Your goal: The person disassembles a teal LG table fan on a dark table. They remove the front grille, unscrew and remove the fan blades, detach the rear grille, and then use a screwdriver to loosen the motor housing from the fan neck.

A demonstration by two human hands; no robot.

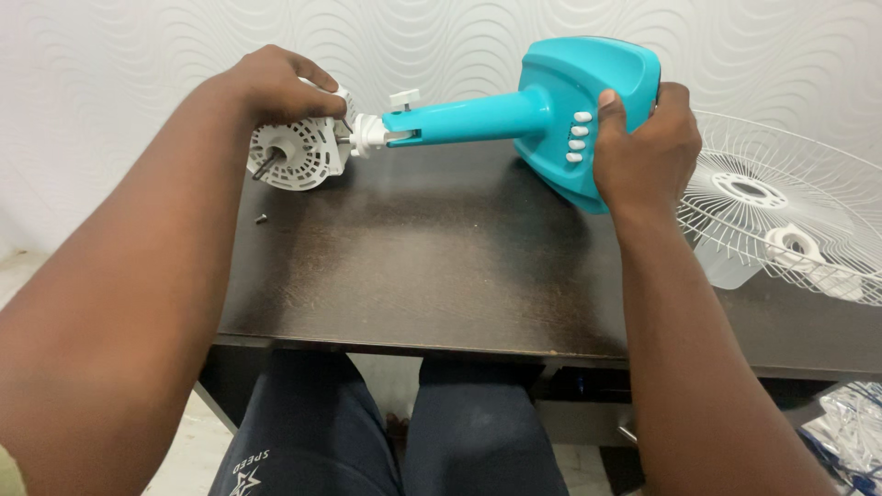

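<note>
Left hand (pixel 276 87) wraps over the top of the white fan motor housing (pixel 299 152), fingers curled down on it. Housing sits at the far left of the dark table (pixel 413 266), shaft end facing the camera. Right hand (pixel 643 152) clamps the teal fan base (pixel 588 110), thumb beside the white buttons (pixel 580 138). Base is tipped on its side, teal stem (pixel 459 121) pointing left into the housing's white neck joint (pixel 369 133). Small screw (pixel 261 219) lies on the table just below the housing. White wire fan grille (pixel 790 202) lies flat at the right.
</note>
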